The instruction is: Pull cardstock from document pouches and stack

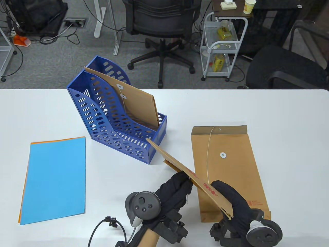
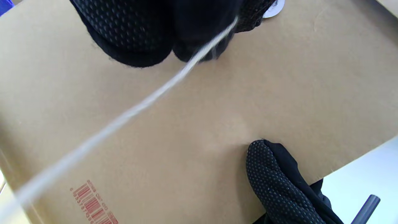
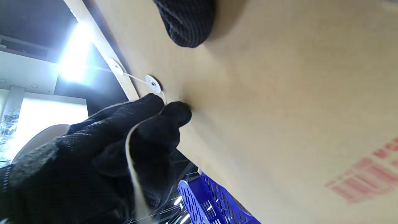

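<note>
Both hands hold a brown kraft pouch [image 1: 180, 168] on edge above the table, tilted, its far corner near the blue file rack [image 1: 115, 128]. My left hand [image 1: 185, 181] pinches the pouch's white closure string [image 2: 149, 99] beside the round button [image 3: 153, 83]. My right hand [image 1: 221, 191] grips the pouch's near end. A second pouch [image 1: 227, 167] lies flat at the right with its flap open and string loose. A third pouch [image 1: 136, 103] stands in the rack. A blue cardstock sheet [image 1: 55, 180] lies on an orange one at the left.
The rack also shows in the right wrist view [image 3: 211, 199]. A black cable [image 1: 108, 226] loops at the table's front edge by my left arm. Office chairs and a white cart [image 1: 223, 46] stand beyond the table's far edge.
</note>
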Tool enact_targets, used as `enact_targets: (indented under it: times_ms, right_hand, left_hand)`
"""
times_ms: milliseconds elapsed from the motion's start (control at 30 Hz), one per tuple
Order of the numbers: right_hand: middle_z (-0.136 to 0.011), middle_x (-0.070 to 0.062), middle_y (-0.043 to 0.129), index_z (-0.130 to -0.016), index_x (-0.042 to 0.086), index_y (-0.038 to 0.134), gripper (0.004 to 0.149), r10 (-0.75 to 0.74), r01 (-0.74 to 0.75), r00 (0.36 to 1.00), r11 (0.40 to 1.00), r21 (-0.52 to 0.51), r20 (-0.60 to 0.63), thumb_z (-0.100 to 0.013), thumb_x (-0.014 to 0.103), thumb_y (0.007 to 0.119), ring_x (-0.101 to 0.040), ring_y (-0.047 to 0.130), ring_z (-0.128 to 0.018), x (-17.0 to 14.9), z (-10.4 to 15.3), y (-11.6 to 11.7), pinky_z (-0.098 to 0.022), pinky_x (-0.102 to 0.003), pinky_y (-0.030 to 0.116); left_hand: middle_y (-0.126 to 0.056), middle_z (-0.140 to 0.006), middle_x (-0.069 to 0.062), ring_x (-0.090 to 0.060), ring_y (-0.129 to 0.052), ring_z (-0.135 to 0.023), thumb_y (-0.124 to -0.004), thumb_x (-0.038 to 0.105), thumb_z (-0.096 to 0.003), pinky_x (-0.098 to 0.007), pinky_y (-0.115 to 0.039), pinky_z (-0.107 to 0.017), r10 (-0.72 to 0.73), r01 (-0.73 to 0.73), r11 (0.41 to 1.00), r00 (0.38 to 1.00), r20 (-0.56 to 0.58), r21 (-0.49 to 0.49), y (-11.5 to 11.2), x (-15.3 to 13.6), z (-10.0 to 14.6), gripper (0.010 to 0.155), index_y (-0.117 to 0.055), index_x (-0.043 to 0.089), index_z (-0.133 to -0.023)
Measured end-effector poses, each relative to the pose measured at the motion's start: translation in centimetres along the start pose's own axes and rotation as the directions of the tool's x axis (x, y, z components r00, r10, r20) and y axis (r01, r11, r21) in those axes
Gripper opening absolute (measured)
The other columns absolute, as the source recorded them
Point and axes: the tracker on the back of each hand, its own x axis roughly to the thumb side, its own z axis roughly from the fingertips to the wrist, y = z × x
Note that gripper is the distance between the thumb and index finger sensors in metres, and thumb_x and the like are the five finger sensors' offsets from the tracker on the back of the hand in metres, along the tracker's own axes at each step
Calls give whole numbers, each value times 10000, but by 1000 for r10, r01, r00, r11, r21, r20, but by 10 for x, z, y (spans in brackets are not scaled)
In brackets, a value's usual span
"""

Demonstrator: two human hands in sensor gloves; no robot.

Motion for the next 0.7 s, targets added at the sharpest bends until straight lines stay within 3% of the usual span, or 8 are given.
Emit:
enact_targets:
  times_ms: [100, 233, 367, 533, 700]
  right_hand:
    - [-1006, 15, 784, -1054, 322, 579, 343, 14, -13, 1000, 1000, -5, 8, -718, 333, 643, -247, 884, -862, 2, -1, 0, -622, -402, 787]
    - [-1005, 1, 780, -1058, 309, 575, 342, 59, -59, 998, 998, -36, -12, -723, 324, 642, -257, 882, -857, -2, -1, -3, -616, -405, 785]
    - [-1008, -2, 779, -1056, 312, 578, 339, 121, -121, 992, 992, -23, -23, -723, 321, 645, -262, 877, -859, -7, -2, -2, -617, -409, 782]
    - [-1007, 1, 778, -1062, 308, 569, 342, 139, -139, 990, 990, -23, -9, -728, 328, 638, -250, 886, -854, -4, -2, 0, -610, -395, 791]
    - [-1005, 5, 780, -1060, 309, 569, 342, -6, 2, 998, 998, -67, -65, -726, 333, 636, -247, 888, -850, -8, 1, -6, -609, -390, 794]
  left_hand:
    - [-887, -657, -37, 33, -851, -307, -604, 316, -700, -332, -896, -401, -14, 15, 999, 999, 32, -34, 4, -2, -1, 406, -663, 60, -1009]
    - [-875, -677, -28, 34, -853, -325, -587, 318, -699, -331, -894, -420, 119, -126, 985, 991, 62, 121, 15, -6, 6, 400, -645, 81, -1016]
    - [-854, -724, 6, 41, -857, -377, -572, 345, -701, -327, -883, -477, 207, -232, 961, 965, 163, 152, 26, -3, 10, 397, -614, 134, -1034]
    - [-862, -738, 22, 38, -870, -399, -592, 363, -691, -333, -881, -506, 52, -45, 998, 963, 265, -32, 13, 13, 10, 395, -628, 175, -1036]
    - [-873, -732, 5, 24, -885, -399, -607, 349, -689, -354, -881, -506, -208, 247, 955, 953, 222, -163, -10, 15, 6, 397, -645, 151, -1031]
